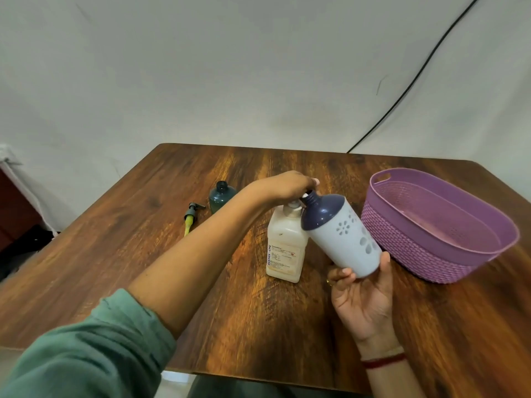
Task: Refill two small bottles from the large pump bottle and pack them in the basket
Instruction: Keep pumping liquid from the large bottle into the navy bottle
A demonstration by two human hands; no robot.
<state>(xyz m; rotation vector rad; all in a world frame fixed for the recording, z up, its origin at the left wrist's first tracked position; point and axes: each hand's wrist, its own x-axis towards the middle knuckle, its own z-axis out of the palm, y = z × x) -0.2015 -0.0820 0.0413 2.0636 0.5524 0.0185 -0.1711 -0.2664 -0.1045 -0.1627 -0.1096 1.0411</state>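
Observation:
A large cream pump bottle (pixel 285 248) with a printed label stands at the middle of the wooden table (pixel 143 254). My left hand (pixel 287 186) rests on top of its pump head, fingers bent down over it. My right hand (pixel 362 294) grips the base of a white bottle with a dark blue top and flower cut-outs (pixel 339 234), tilted so its open neck sits at the pump's spout. A small dark green bottle (pixel 221 198) stands uncapped at the back left, and its pump cap with a yellow-green tube (pixel 191 218) lies beside it.
A purple woven plastic basket (pixel 402 234) with nothing visible inside sits at the right of the table. A black cable (pixel 416 79) runs down the wall behind. Dark objects lie on the floor past the table's left edge.

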